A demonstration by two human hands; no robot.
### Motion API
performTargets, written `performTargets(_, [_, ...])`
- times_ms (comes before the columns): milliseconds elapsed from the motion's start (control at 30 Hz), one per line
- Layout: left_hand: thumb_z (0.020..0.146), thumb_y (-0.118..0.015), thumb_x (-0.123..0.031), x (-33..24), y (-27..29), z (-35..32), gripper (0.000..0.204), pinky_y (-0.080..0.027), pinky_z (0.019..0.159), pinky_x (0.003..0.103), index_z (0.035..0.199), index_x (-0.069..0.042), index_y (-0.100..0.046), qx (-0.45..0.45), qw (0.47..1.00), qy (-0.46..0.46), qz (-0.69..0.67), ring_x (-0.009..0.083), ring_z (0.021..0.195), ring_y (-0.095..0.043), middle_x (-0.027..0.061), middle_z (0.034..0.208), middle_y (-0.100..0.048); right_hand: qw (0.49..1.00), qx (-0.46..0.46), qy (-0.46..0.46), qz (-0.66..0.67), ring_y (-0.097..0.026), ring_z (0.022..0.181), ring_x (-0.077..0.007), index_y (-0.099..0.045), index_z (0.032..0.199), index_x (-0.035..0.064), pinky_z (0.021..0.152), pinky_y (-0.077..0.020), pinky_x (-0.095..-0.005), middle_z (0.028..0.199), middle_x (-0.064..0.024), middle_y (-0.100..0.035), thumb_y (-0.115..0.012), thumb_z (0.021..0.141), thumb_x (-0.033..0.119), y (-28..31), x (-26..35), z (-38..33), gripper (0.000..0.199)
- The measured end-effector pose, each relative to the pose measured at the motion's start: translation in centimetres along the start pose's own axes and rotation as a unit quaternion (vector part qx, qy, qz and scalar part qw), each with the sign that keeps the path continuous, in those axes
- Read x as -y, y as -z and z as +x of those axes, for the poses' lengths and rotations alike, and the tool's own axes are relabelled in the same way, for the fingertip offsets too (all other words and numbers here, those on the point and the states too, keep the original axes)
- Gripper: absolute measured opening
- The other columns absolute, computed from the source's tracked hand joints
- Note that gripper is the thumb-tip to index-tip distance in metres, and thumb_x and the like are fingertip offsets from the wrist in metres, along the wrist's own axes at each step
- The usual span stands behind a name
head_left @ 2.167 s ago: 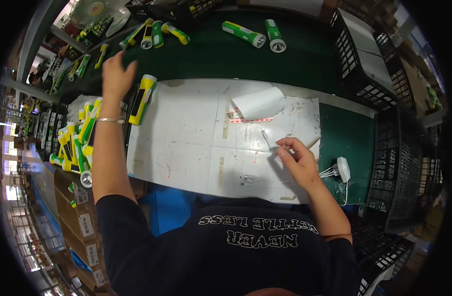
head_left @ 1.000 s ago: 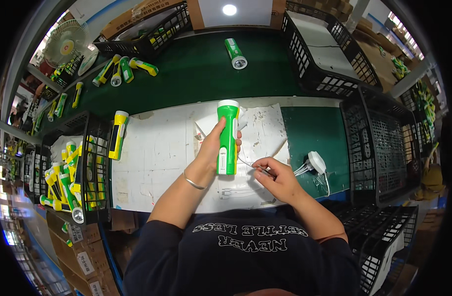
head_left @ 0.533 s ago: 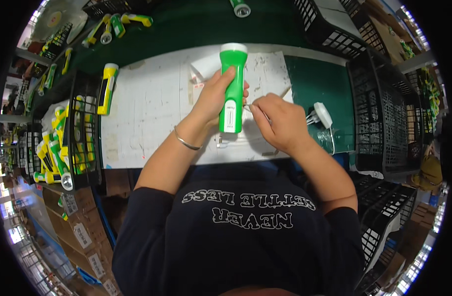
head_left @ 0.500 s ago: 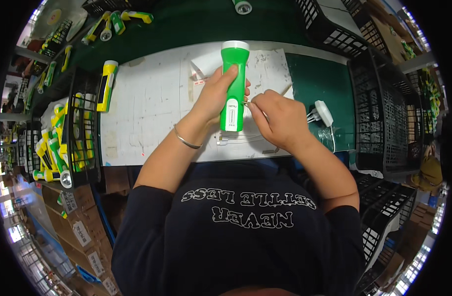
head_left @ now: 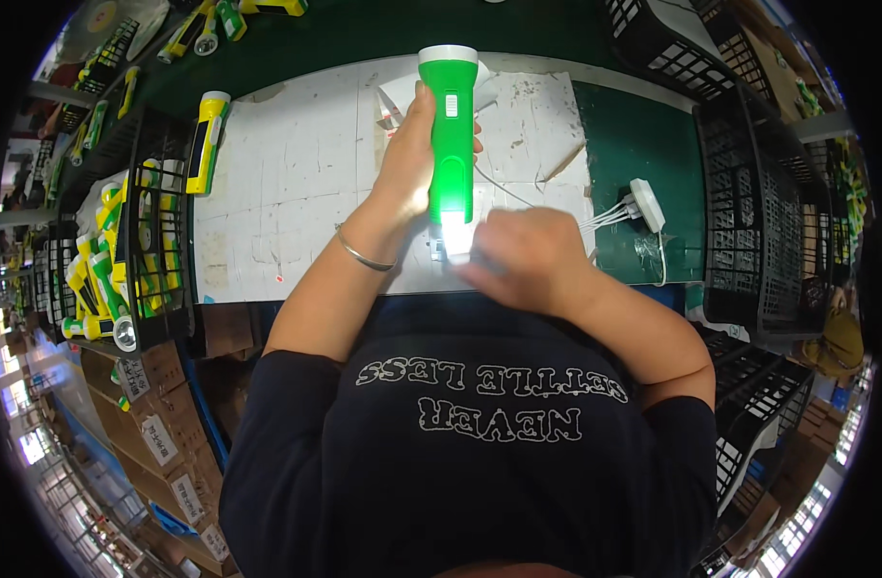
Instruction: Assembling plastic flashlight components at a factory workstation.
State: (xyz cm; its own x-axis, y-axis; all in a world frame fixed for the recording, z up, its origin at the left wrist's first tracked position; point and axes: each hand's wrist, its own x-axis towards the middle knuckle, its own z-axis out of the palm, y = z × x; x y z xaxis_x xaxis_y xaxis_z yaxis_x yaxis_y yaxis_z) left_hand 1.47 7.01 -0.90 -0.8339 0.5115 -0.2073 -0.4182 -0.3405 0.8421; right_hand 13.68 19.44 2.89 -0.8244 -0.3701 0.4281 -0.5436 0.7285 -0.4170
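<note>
At far left, a black plastic lattice crate (head_left: 156, 289) contains yellow-and-green flashlights (head_left: 96, 285). Right of it, a yellow plastic flashlight with a dark inset panel (head_left: 207, 144) lies on a white, scuffed worktop sheet (head_left: 306, 178).

The left hand (head_left: 408, 159) grips a green plastic flashlight with a white head ring (head_left: 450, 143) above the sheet, from the left and underneath: thumb along the left edge, fingertips visible past the right edge. The long axis points away from the torso; the head ring lies beyond the grip, the tail end toward the body.

Governing relation: a brightly lit white panel (head_left: 455, 236) at the tail end lies on the body side of the left-hand grip and immediately left of the right hand (head_left: 530, 258), the nearer hand. The right hand is motion-blurred; contact and finger closure cannot be determined. A thin white cable (head_left: 504, 191) runs between flashlight and right hand. Farther right: a white plastic charging hub (head_left: 645, 205).
</note>
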Motion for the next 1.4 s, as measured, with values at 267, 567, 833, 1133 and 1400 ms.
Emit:
performTargets(267, [0.089,-0.057,-0.029,-0.6,-0.3,-1.5,0.037,-0.047,0.062,0.025,0.113,-0.004,-0.044,0.024,0.987,-0.053,0.149,0.0106,0.073,-0.055,0.0062,0.087,-0.055,0.953,-0.105,-0.205,0.198,-0.035,0.051,-0.0154,-0.036,0.055,0.0031,0.048,-0.0324,-0.0292,0.057,-0.0045,-0.04,-0.071,0.076,0.023,-0.5,-5.3,2.1,0.045])
performTargets(567, [0.084,-0.061,-0.027,-2.2,-0.3,-4.0,0.049,-0.05,0.071,0.033,0.122,-0.003,-0.042,0.104,0.818,-0.156,0.543,0.0245,0.079,-0.061,0.0148,0.099,-0.058,0.903,0.126,-0.273,0.308,-0.05,0.074,-0.0055,-0.053,0.118,0.008,0.06,-0.0381,-0.0184,0.092,-0.0009,-0.055,-0.074,0.072,0.024,4.0,-8.1,3.7,0.053])
performTargets(833, [0.069,-0.065,-0.017,-7.1,3.6,-7.3,0.039,-0.049,0.07,0.038,0.104,-0.004,-0.053,0.107,0.67,-0.052,0.732,0.0317,0.08,-0.06,0.015,0.085,-0.062,0.877,0.093,-0.259,0.393,-0.024,0.053,0.0005,-0.051,0.12,0.0128,0.05,-0.0268,-0.0132,0.099,-0.001,-0.057,-0.08,0.062,0.015,4.9,-8.4,2.7,0.066])
performTargets(1133, [0.074,-0.071,-0.026,-2.5,4.8,-5.6,0.068,-0.041,0.087,0.029,0.127,0.001,-0.038,0.134,0.931,0.085,0.33,0.0187,0.103,-0.05,0.0128,0.113,-0.052,0.864,0.046,-0.32,0.386,-0.056,0.076,-0.0098,-0.054,0.111,0.0083,0.065,-0.0449,-0.0241,0.093,-0.0044,-0.06,-0.074,0.071,0.02,-1.4,-8.8,3.6,0.046])
performTargets(1400, [0.074,-0.069,-0.021,0.1,5.2,-4.2,0.067,-0.041,0.089,0.03,0.128,0.001,-0.036,0.005,0.932,-0.026,0.362,0.0219,0.103,-0.052,0.0155,0.113,-0.053,0.958,0.021,-0.28,0.059,-0.061,0.072,-0.0236,-0.062,0.09,0.0046,0.067,-0.0486,-0.0331,0.083,-0.0093,-0.063,-0.063,0.079,0.028,-5.1,-9.3,2.9,0.025])
